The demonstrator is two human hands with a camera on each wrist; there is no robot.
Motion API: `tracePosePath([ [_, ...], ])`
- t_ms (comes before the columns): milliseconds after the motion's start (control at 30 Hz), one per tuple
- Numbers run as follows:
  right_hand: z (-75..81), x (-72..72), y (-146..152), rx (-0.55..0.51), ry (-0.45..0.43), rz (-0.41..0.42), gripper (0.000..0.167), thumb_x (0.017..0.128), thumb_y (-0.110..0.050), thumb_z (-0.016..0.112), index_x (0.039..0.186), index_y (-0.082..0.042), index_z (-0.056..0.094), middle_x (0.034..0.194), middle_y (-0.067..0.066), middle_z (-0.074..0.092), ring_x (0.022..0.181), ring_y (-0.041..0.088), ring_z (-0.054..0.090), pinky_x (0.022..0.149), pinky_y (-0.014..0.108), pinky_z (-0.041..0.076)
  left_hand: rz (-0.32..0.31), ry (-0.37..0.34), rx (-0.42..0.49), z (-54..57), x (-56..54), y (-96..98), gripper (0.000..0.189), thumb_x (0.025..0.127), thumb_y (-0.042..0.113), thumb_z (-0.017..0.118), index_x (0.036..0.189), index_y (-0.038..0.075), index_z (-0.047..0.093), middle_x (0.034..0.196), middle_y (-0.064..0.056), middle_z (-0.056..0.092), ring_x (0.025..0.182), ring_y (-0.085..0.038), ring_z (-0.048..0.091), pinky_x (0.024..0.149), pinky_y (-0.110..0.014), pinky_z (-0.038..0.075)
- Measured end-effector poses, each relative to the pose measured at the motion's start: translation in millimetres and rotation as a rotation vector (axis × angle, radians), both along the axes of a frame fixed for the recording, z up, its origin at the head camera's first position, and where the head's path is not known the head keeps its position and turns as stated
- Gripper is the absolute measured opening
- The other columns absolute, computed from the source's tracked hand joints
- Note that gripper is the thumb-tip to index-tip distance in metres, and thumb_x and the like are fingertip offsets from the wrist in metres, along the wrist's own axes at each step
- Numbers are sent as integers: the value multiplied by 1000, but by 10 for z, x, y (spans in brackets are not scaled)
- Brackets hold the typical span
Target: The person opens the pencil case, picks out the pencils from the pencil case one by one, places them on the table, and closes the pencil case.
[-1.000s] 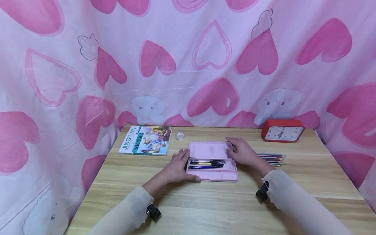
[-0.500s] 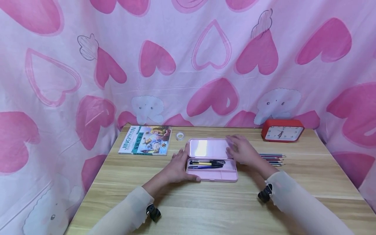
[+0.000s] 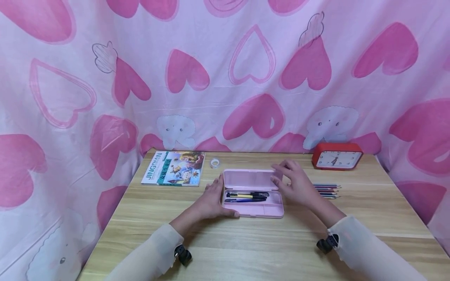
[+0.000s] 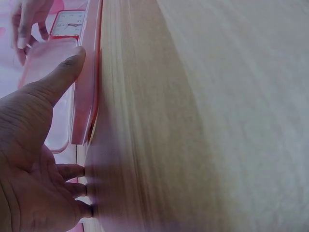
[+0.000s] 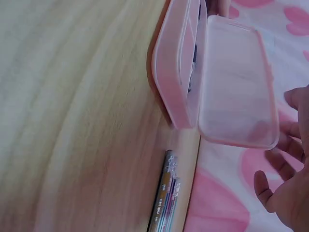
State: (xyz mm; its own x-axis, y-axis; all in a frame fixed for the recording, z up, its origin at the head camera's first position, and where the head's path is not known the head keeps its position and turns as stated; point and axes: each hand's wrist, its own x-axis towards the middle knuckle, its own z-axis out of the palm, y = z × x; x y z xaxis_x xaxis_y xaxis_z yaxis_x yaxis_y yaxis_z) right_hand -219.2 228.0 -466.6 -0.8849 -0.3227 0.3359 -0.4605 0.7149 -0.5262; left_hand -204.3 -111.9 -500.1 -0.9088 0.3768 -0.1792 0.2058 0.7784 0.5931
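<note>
A pink pencil case [image 3: 273,210] lies with its lid up on the table, its tray facing me. Inside sit a few pens [image 3: 246,197], in the rear compartment. My left hand [image 3: 211,201] holds the left end of the case, thumb at the front edge. In the left wrist view that thumb [image 4: 63,75] lies against the front wall, and other fingertips rest on the table. The lid [image 5: 239,82] stands tilted up behind the tray. My right hand [image 3: 297,183] is at its right end, fingers spread, some showing behind the lid's corner in the right wrist view.
Several pencils [image 3: 327,191] lie right of the case, partly behind my right wrist. A red alarm clock [image 3: 337,156] stands at the back right. A book [image 3: 174,168] and a roll of tape [image 3: 215,162] lie at the back left. A pink curtain [image 3: 218,101] hangs behind the table.
The lid has changed its tilt; a bright reflection on it half a second ago is gone. My right hand has lifted and turned slightly, its wrist shifting right. My left hand stays put.
</note>
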Motion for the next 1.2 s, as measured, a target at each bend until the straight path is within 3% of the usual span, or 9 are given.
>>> tracePosePath([
  [100,23,85,-16,-2,45,56,29,103,-23,81,132,-17,82,116,-1,66,115,19,51,89,41,55,9,-11,-18,-10,6,1,156,74,68,97,179,11,-4,186,-19,15,175,-36,9,144,-55,5],
  [233,1,173,-11,0,55,151,16,102,-17,81,117,-24,84,114,-9,69,112,13,55,91,41,56,25,-21,-41,-18,8,12,153,73,71,96,180,16,0,186,-18,14,175,-34,9,144,-54,6],
  [400,-42,206,27,-1,-66,254,25,102,-12,80,115,-33,77,126,-10,72,124,17,64,108,57,60,13,-11,-41,-30,8,-1,146,73,74,94,180,17,11,187,-14,16,175,-34,8,143,-56,9],
  [600,-52,218,32,16,-196,292,19,102,-31,82,117,-37,72,143,-1,72,136,26,67,116,63,57,-78,-20,0,21,-25,-71,138,79,77,87,180,18,13,187,-10,20,176,-35,4,143,-58,2],
  [700,-57,232,27,43,-209,294,28,101,-33,83,127,-32,73,146,1,71,137,30,66,116,66,55,-124,-32,54,104,-50,-86,130,85,73,85,180,22,13,184,-10,28,174,-39,12,142,-64,8],
  [867,-81,261,20,85,-254,264,57,95,-35,88,147,-26,68,149,0,68,140,31,63,119,69,51,-180,3,80,186,-85,-47,112,91,66,82,178,22,26,172,-11,47,161,-40,43,133,-64,37],
  [933,-89,270,18,97,-276,252,64,94,-37,89,152,-27,66,151,0,67,141,30,61,120,68,51,-198,20,74,195,-87,-19,109,92,62,83,177,21,29,166,-10,53,155,-37,50,130,-61,42],
  [1200,-159,294,2,129,-279,226,77,89,-43,94,158,-32,61,155,0,65,142,30,57,119,69,51,-183,24,63,174,-40,73,111,86,53,93,175,24,34,162,-9,56,149,-33,55,128,-57,46],
])
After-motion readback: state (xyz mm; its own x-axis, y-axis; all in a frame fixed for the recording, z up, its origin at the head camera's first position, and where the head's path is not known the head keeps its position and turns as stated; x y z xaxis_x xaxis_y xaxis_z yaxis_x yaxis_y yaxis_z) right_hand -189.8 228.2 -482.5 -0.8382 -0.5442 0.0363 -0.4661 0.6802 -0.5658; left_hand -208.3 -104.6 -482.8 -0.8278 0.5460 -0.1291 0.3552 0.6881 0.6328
